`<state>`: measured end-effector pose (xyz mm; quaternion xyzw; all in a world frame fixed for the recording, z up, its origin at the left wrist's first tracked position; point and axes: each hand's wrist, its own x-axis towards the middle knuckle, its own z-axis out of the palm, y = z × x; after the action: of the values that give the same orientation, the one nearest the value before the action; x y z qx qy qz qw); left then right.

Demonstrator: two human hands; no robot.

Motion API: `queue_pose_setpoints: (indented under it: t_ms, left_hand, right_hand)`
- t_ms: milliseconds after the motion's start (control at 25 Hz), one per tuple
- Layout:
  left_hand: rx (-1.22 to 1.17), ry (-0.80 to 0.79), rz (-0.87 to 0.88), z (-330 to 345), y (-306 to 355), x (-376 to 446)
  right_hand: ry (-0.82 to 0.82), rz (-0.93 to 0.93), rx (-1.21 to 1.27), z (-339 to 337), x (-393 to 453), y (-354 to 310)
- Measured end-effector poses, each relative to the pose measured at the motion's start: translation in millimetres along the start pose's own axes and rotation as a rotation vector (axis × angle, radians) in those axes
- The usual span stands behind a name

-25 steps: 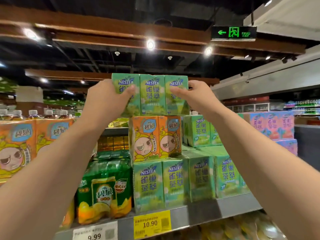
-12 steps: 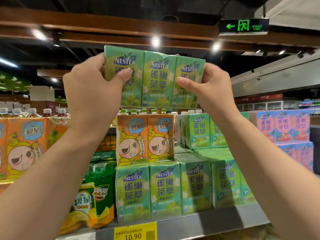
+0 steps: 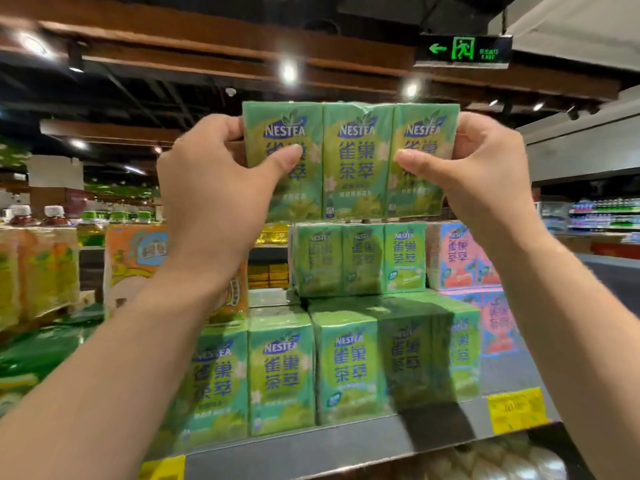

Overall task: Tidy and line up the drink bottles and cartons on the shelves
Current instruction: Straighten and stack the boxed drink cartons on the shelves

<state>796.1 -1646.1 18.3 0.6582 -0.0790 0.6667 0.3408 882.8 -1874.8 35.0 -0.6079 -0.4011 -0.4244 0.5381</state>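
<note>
The metal shelf (image 3: 363,441) ran across the lower part of the view, its front edge carrying a yellow price tag (image 3: 516,410) near the right end and another yellow tag (image 3: 162,467) further left. Along that front edge stood a row of green Nestea carton packs (image 3: 311,372), upright, side by side and touching. On top of the row, set back from the edge, sat a second green three-carton pack (image 3: 360,259), with pink carton packs (image 3: 464,258) just beside it on the right. To the left, an orange carton pack with a cartoon face (image 3: 138,261) stood partly hidden behind the left forearm, and shrink-wrapped bottled tea (image 3: 38,268) filled the far left end.

The held Nestea three-pack (image 3: 349,161) was up in the air, upright and facing the camera, directly above the stacked green pack and clear of it. The left hand (image 3: 214,188) gripped its left end, thumb pressed on the front face and fingers curled around the side. The right hand (image 3: 481,174) gripped the right end the same way, thumb across the front and fingers wrapped behind.

A green exit sign (image 3: 464,50) hung from the ceiling at the upper right.
</note>
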Motion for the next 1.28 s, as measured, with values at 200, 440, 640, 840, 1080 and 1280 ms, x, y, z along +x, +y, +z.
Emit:
queue_pose_setpoints:
  t_ms: [200,440,640,840,1080,1280]
  left_hand:
    - [0.111,-0.048,-0.051,23.8,4.2,-24.0]
    - [0.205,-0.206,-0.157,40.4,1.3,-60.0]
    - [0.283,-0.294,-0.238,53.9,-7.8,-83.2]
    - [0.308,-0.316,-0.258,53.3,-5.7,-82.9]
    - [0.367,-0.322,-0.249,49.9,6.8,-84.6]
    - [0.382,-0.398,-0.239,43.2,7.5,-87.7]
  right_hand:
    - [-0.02,0.053,-0.032,-27.2,-14.9,27.2]
    - [-0.08,0.203,-0.04,-41.2,-49.8,55.9]
    - [-0.12,0.327,-0.125,-42.0,-71.9,79.5]
    - [-0.138,0.32,-0.196,-43.3,-76.4,86.5]
    - [-0.184,0.325,-0.27,-46.5,-75.9,82.6]
    - [-0.19,0.295,-0.31,-43.8,-79.5,81.2]
